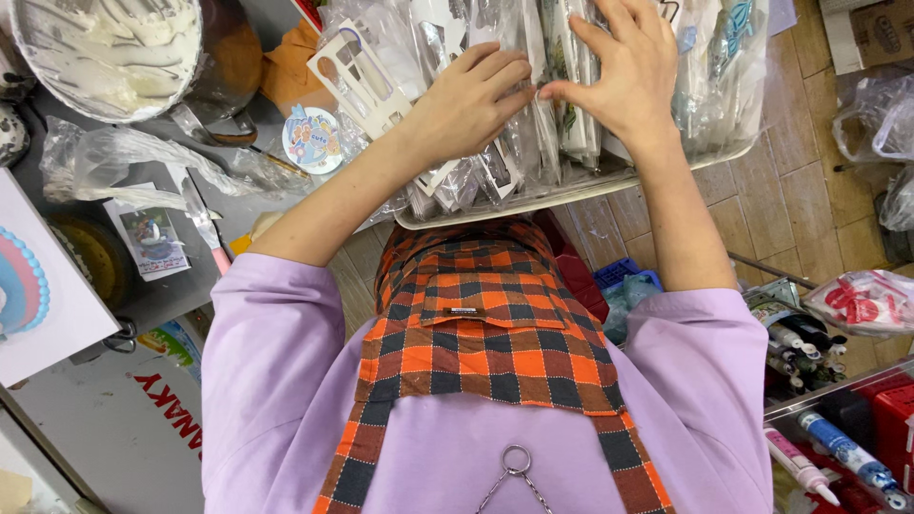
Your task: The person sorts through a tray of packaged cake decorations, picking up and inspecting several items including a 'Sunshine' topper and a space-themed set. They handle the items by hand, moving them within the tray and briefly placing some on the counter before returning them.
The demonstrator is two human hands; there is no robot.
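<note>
A shallow tray [533, 198] packed with several clear plastic packets [557, 114] of small decorations stands upright in front of me. My left hand [466, 100] rests on the packets at the middle, fingers bent and pressing between them. My right hand [624, 71] is beside it, thumb and fingertips pinching the top edge of one clear packet while the other fingers spread. The two hands almost touch. I wear a lilac shirt and an orange and dark checked apron [476, 333].
A metal bowl of white cream [105, 52] sits at the top left, beside a crumpled plastic bag [124, 157], a palette knife [205, 224] and a round sticker [311, 139]. A cake board [43, 286] lies at the left. Tubes and pens [809, 352] fill racks at the right.
</note>
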